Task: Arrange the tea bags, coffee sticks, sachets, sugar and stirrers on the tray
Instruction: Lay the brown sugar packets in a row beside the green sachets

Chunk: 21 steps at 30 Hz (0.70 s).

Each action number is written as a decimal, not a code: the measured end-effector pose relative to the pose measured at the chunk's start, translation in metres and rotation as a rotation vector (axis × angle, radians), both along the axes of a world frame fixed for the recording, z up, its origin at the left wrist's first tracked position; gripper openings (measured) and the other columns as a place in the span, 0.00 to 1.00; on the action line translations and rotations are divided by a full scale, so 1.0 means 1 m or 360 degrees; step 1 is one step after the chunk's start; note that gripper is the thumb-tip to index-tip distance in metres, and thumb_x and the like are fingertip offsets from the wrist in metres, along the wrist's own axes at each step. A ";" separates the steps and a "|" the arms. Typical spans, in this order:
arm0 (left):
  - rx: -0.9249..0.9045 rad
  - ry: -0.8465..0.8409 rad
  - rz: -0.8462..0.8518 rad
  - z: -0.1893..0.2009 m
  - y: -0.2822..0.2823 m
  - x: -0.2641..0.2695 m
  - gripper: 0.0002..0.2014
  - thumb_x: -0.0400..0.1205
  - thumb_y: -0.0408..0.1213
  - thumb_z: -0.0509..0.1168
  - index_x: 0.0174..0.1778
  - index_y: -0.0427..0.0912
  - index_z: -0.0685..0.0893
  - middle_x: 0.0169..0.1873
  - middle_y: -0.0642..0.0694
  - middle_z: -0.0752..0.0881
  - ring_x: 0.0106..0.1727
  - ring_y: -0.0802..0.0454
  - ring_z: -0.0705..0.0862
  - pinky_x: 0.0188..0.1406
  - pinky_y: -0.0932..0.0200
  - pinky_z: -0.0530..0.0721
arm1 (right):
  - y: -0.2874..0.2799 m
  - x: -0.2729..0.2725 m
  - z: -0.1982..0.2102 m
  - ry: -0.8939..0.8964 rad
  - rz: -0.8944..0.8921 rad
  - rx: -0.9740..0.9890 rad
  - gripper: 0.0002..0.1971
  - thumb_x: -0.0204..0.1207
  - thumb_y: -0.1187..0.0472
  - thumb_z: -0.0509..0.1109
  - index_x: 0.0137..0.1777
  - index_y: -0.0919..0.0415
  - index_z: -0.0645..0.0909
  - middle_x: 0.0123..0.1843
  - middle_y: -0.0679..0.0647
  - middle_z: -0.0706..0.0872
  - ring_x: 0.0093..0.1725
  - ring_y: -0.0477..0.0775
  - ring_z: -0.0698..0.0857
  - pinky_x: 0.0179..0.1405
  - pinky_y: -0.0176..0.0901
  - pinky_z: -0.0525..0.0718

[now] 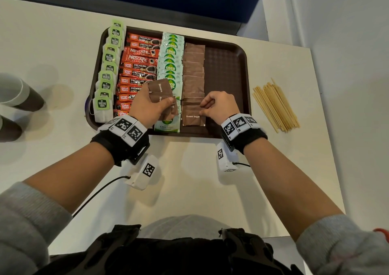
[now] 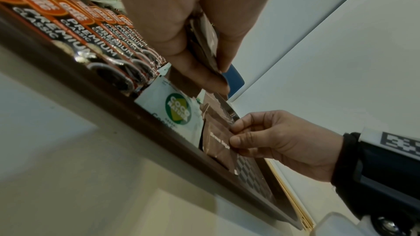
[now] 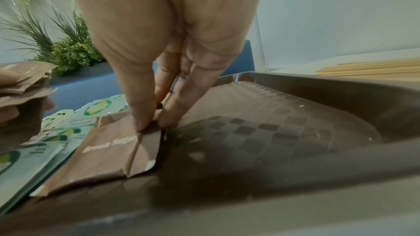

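Laying brown sugar packets in the tray's fourth column.
My right hand (image 1: 219,106) pinches the nearest flat brown paper sugar packet (image 1: 192,117) by its right edge on the dark brown plastic tray (image 1: 227,74); my left hand (image 1: 147,104) grips a spare stack of brown packets (image 1: 162,93). They look light, limp, crushable, so I'd hold edges.

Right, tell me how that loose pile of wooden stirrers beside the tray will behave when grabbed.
The wooden stirrers look thin and light, so probably stiff but snappable. They lie loose and fanned on the table, so a grab would likely scatter some. They look flat, so unlikely to roll.
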<state>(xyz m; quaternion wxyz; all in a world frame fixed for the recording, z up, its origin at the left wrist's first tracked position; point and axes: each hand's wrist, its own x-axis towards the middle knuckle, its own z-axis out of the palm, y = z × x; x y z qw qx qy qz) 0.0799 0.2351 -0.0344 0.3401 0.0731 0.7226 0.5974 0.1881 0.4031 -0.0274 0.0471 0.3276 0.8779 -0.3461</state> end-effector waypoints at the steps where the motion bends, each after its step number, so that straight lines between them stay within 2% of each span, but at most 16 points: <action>1: 0.0017 -0.0011 -0.0002 0.002 0.000 0.001 0.16 0.75 0.29 0.73 0.49 0.54 0.78 0.51 0.38 0.87 0.52 0.34 0.88 0.48 0.31 0.86 | 0.000 0.001 0.000 0.0008 -0.0002 -0.0002 0.07 0.67 0.65 0.80 0.43 0.60 0.86 0.38 0.50 0.86 0.39 0.44 0.83 0.46 0.33 0.82; 5: 0.0026 -0.0005 -0.0022 0.003 0.002 0.001 0.16 0.76 0.28 0.71 0.50 0.52 0.78 0.51 0.37 0.87 0.50 0.35 0.88 0.46 0.36 0.88 | 0.000 0.003 0.001 0.0017 -0.0012 -0.0007 0.08 0.66 0.64 0.80 0.44 0.61 0.85 0.40 0.52 0.87 0.41 0.46 0.85 0.48 0.35 0.83; 7: 0.0057 -0.0040 -0.0024 0.003 0.002 0.001 0.15 0.76 0.25 0.69 0.53 0.47 0.77 0.50 0.36 0.87 0.45 0.35 0.88 0.38 0.44 0.89 | 0.001 0.003 0.001 0.0027 -0.0024 0.0007 0.08 0.66 0.63 0.81 0.43 0.60 0.85 0.42 0.53 0.88 0.42 0.47 0.86 0.48 0.36 0.84; 9: 0.0074 -0.0075 -0.0031 0.005 0.003 0.002 0.16 0.77 0.23 0.68 0.52 0.48 0.76 0.46 0.38 0.87 0.42 0.39 0.88 0.30 0.50 0.89 | 0.002 0.002 0.002 0.0054 -0.0045 0.0055 0.08 0.66 0.61 0.81 0.42 0.58 0.85 0.41 0.52 0.88 0.40 0.45 0.84 0.46 0.34 0.84; 11: 0.0092 -0.0108 -0.0060 0.007 0.003 0.004 0.20 0.74 0.22 0.70 0.52 0.50 0.76 0.48 0.38 0.87 0.46 0.38 0.88 0.37 0.44 0.90 | 0.002 -0.001 0.005 0.0150 -0.0079 0.0078 0.08 0.67 0.56 0.80 0.40 0.57 0.85 0.39 0.50 0.88 0.37 0.41 0.82 0.41 0.29 0.81; 13: 0.0092 -0.0102 -0.0098 0.009 0.001 0.007 0.25 0.66 0.29 0.75 0.56 0.48 0.76 0.53 0.35 0.87 0.53 0.35 0.88 0.51 0.36 0.87 | -0.003 -0.006 0.012 0.0244 -0.0072 0.0022 0.11 0.69 0.49 0.77 0.41 0.56 0.86 0.37 0.47 0.86 0.35 0.39 0.81 0.37 0.24 0.79; 14: 0.0079 -0.0089 -0.0112 0.008 0.001 0.008 0.29 0.62 0.33 0.77 0.58 0.47 0.76 0.55 0.35 0.87 0.55 0.36 0.88 0.55 0.34 0.85 | -0.006 -0.009 0.015 0.0261 -0.0043 -0.0046 0.12 0.70 0.47 0.76 0.41 0.56 0.86 0.36 0.46 0.86 0.35 0.40 0.83 0.38 0.26 0.81; 16: 0.0067 -0.0069 -0.0149 0.005 0.001 0.009 0.39 0.55 0.42 0.80 0.63 0.43 0.76 0.56 0.37 0.87 0.56 0.38 0.88 0.59 0.33 0.84 | -0.013 -0.015 0.021 0.0250 0.0028 -0.0232 0.15 0.71 0.45 0.75 0.43 0.58 0.87 0.35 0.47 0.87 0.36 0.44 0.86 0.40 0.36 0.88; 18: 0.0080 -0.0049 -0.0186 0.002 0.001 0.009 0.45 0.52 0.46 0.82 0.65 0.38 0.76 0.56 0.36 0.87 0.56 0.37 0.87 0.59 0.32 0.83 | -0.018 -0.019 0.022 0.0229 0.0089 -0.0353 0.15 0.69 0.47 0.77 0.45 0.60 0.88 0.37 0.53 0.88 0.37 0.50 0.89 0.39 0.43 0.90; 21: 0.0093 -0.0009 -0.0222 0.002 0.001 0.009 0.47 0.50 0.48 0.84 0.65 0.36 0.76 0.55 0.37 0.87 0.57 0.38 0.87 0.58 0.31 0.83 | -0.020 -0.021 0.021 0.0245 0.0115 -0.0417 0.15 0.65 0.53 0.81 0.45 0.62 0.87 0.39 0.59 0.88 0.37 0.53 0.88 0.36 0.41 0.89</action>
